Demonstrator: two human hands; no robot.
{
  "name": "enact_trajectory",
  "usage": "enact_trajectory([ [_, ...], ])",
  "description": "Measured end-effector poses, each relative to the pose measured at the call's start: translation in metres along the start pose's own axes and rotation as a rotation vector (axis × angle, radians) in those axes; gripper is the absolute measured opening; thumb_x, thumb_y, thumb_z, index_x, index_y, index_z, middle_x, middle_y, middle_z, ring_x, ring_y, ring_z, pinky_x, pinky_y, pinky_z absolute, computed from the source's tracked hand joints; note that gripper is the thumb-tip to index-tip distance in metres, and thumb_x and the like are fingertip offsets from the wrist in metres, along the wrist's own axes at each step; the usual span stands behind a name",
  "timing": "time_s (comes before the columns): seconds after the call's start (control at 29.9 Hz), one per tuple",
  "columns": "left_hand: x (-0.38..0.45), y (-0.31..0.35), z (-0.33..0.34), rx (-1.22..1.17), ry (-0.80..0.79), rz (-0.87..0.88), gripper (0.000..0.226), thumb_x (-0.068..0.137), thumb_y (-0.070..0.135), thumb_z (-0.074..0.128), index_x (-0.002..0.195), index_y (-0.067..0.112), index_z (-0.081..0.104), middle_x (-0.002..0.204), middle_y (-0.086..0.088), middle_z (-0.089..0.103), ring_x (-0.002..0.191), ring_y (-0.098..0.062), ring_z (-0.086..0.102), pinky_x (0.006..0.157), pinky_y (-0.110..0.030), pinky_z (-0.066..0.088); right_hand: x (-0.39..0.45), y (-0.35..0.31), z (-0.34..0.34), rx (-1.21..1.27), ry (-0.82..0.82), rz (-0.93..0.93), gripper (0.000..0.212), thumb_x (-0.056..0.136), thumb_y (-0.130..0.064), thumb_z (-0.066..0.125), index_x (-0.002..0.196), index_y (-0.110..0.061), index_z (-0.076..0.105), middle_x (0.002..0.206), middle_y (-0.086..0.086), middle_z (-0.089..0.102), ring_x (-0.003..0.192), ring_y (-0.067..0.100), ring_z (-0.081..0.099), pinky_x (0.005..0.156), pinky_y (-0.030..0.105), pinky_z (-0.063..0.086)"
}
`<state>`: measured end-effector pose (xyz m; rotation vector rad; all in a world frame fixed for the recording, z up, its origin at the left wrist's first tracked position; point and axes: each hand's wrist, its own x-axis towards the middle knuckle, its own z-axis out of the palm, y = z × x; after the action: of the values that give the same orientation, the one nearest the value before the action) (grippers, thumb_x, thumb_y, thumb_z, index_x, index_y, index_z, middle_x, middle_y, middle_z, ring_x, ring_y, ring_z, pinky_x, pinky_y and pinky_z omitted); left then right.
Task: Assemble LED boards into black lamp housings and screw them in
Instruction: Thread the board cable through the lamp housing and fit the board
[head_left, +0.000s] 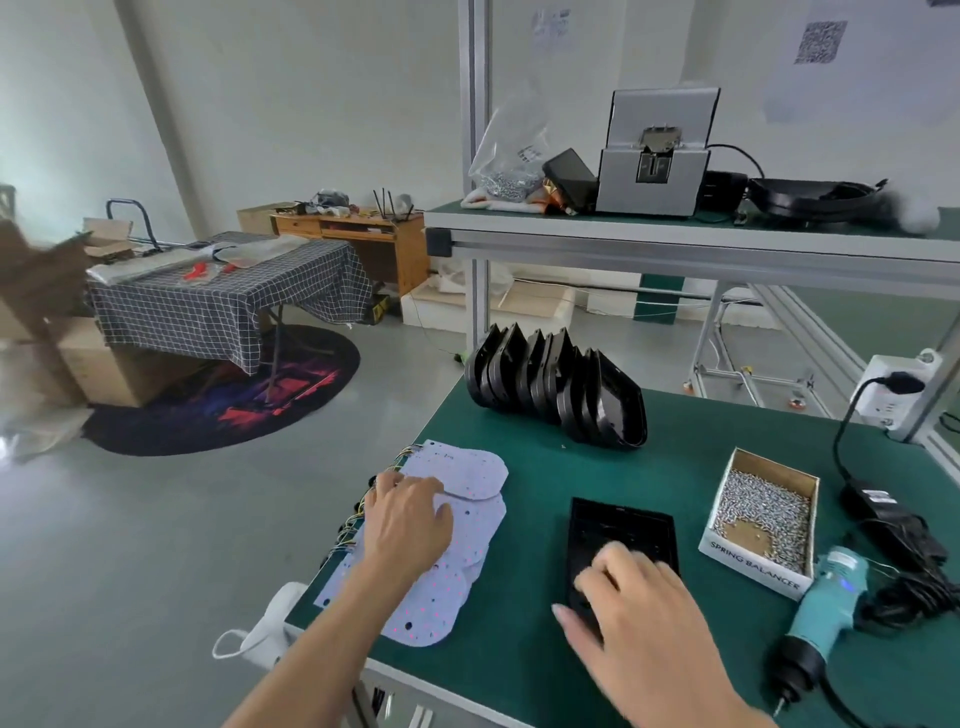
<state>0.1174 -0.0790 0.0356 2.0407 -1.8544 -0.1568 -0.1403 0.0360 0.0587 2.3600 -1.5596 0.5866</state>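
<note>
Near the green mat's (519, 649) left edge, the left hand (408, 519) pressed flat on overlapping white LED boards (467, 478), while the right hand (631, 597) lay spread over the flat black lamp housing (621, 525) beside them.

1. We count two hands: the left hand (408, 519) and the right hand (641, 605).
2. We see one black housing (623, 525) lying flat, plus a leaning row of housings (561, 392), too overlapped to count.
3. One overlapping stack of LED boards (467, 525).
4. One box of screws (761, 514).
5. One teal electric screwdriver (821, 618).
</note>
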Motion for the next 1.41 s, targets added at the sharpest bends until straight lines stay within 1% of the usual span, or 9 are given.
enact_trajectory([
  [0.13, -0.005, -0.012, 0.009, 0.138, -0.165, 0.072, 0.051, 0.106, 0.046, 0.041, 0.154, 0.029, 0.044, 0.165, -0.002, 0.035, 0.153, -0.027, 0.025, 0.122, -0.042, 0.020, 0.085, -0.012, 0.012, 0.249, -0.200, 0.026, 0.031, 0.099, -0.046, 0.062, 0.112, -0.020, 0.072, 0.107, -0.002, 0.062, 0.095, 0.023, 0.064, 0.084, 0.036, 0.051],
  [0.27, -0.007, -0.014, 0.015, 0.192, -0.157, 0.103, 0.050, 0.108, 0.049, 0.035, 0.155, 0.031, 0.040, 0.166, -0.004, 0.030, 0.153, -0.025, 0.023, 0.124, -0.040, 0.016, 0.171, -0.021, 0.060, 0.307, -0.446, 0.090, 0.054, 0.102, -0.048, 0.057, 0.146, -0.017, 0.053, 0.142, 0.005, 0.052, 0.133, 0.026, 0.051, 0.104, 0.039, 0.046],
  [0.44, -0.003, -0.020, 0.015, 0.188, -0.130, 0.140, 0.047, 0.107, 0.044, 0.036, 0.154, 0.035, 0.039, 0.161, 0.001, 0.035, 0.149, -0.024, 0.028, 0.122, -0.039, 0.020, 0.210, -0.024, 0.116, 0.202, -0.626, 0.056, 0.085, 0.095, -0.061, 0.061, 0.159, -0.015, 0.030, 0.163, 0.010, 0.036, 0.149, 0.034, 0.035, 0.115, 0.052, 0.038],
  [0.77, 0.002, -0.030, 0.017, 0.135, -0.074, 0.134, 0.037, 0.104, 0.033, 0.037, 0.138, 0.030, 0.054, 0.150, 0.011, 0.045, 0.134, -0.018, 0.042, 0.110, -0.033, 0.031, 0.220, -0.004, 0.139, 0.156, -0.569, 0.006, 0.069, 0.080, -0.072, 0.065, 0.122, -0.018, 0.057, 0.121, 0.009, 0.061, 0.118, 0.035, 0.053, 0.095, 0.044, 0.043],
  [1.04, 0.004, -0.029, 0.014, 0.114, -0.043, 0.131, 0.032, 0.102, 0.028, 0.039, 0.125, 0.029, 0.062, 0.129, 0.014, 0.057, 0.123, -0.018, 0.049, 0.101, -0.034, 0.038, 0.231, 0.001, 0.122, 0.379, -0.571, 0.116, 0.083, 0.076, -0.065, 0.078, 0.140, -0.017, 0.057, 0.134, 0.005, 0.053, 0.125, 0.026, 0.054, 0.099, 0.037, 0.046],
  [1.17, 0.006, -0.031, 0.012, -0.136, 0.144, 0.124, 0.018, 0.092, 0.006, 0.056, 0.088, 0.009, 0.074, 0.097, -0.001, 0.068, 0.097, -0.031, 0.061, 0.082, -0.040, 0.046, 0.236, -0.003, 0.117, 0.496, -0.533, 0.222, 0.081, 0.073, -0.064, 0.083, 0.128, -0.007, 0.065, 0.131, 0.010, 0.065, 0.122, 0.029, 0.062, 0.100, 0.041, 0.052],
  [1.27, 0.013, -0.038, 0.005, -0.294, 0.284, -0.027, 0.011, 0.089, 0.004, 0.067, 0.087, 0.010, 0.076, 0.095, -0.007, 0.067, 0.087, -0.032, 0.062, 0.074, -0.035, 0.044, 0.239, -0.007, 0.111, 0.675, -0.485, 0.306, 0.080, 0.070, -0.061, 0.086, 0.106, 0.008, 0.070, 0.108, 0.027, 0.071, 0.102, 0.047, 0.065, 0.087, 0.054, 0.056],
  [1.34, 0.023, -0.045, -0.002, -0.327, 0.282, -0.149, 0.011, 0.091, 0.011, 0.067, 0.097, 0.013, 0.076, 0.101, -0.006, 0.065, 0.091, -0.030, 0.063, 0.073, -0.031, 0.039, 0.239, -0.009, 0.109, 0.738, -0.489, 0.352, 0.062, 0.070, -0.061, 0.086, 0.058, -0.011, 0.052, 0.060, 0.013, 0.047, 0.059, 0.036, 0.043, 0.056, 0.044, 0.035],
  [1.41, 0.035, -0.057, -0.006, -0.319, 0.209, -0.226, 0.019, 0.093, 0.015, 0.064, 0.110, 0.014, 0.074, 0.111, -0.007, 0.066, 0.104, -0.030, 0.063, 0.078, -0.031, 0.039, 0.240, -0.013, 0.106, 0.783, -0.492, 0.362, 0.073, 0.070, -0.061, 0.084, 0.054, -0.025, 0.023, 0.055, -0.004, 0.019, 0.054, 0.019, 0.019, 0.059, 0.038, 0.015],
])
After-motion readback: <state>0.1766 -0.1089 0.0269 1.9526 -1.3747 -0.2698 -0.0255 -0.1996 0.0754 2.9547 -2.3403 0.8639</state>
